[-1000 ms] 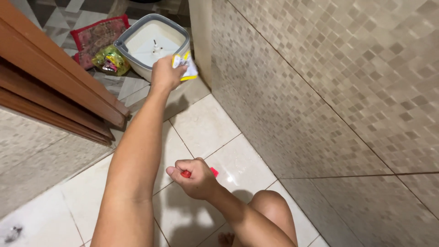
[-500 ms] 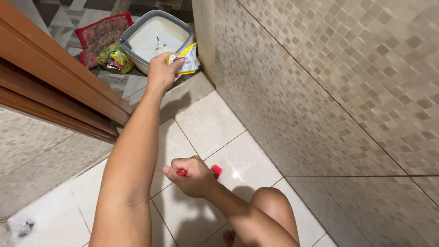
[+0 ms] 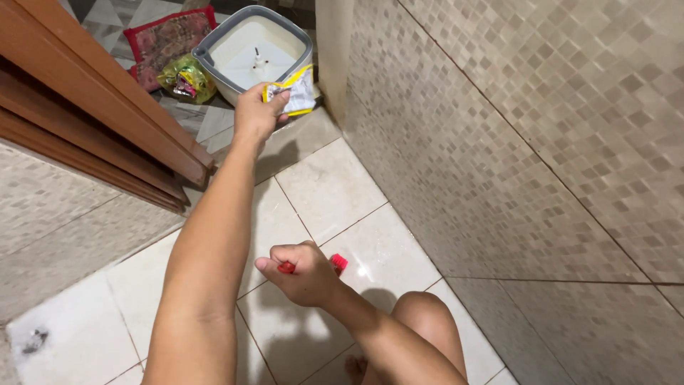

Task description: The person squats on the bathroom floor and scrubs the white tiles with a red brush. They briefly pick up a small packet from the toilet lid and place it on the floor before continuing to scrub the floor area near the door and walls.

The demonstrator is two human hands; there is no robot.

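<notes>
My left hand [image 3: 255, 110] is stretched far forward and grips a crumpled yellow and white wrapper [image 3: 293, 90] at the near edge of a white bin with a grey rim [image 3: 206, 44]. The wrapper hangs just outside the rim. Lower down, my right hand [image 3: 303, 274] is closed around a small red brush [image 3: 335, 262], held just above the pale floor tiles; its red head sticks out to the right of my fingers and a red tip shows at my thumb. My bare knee [image 3: 422, 318] is right below that hand.
A beige mosaic tiled wall [image 3: 541, 142] runs along the right. A wooden door frame [image 3: 85, 107] crosses the upper left. Beside the bin lie a red patterned cloth [image 3: 165, 39] and a yellow-green plastic packet [image 3: 187, 78]. Dark debris [image 3: 32, 341] sits at the lower left.
My left hand has shifted the wrapper slightly right along the bin's near edge. The view has drifted a little; my right hand stays closed on the brush in about the same spot.
</notes>
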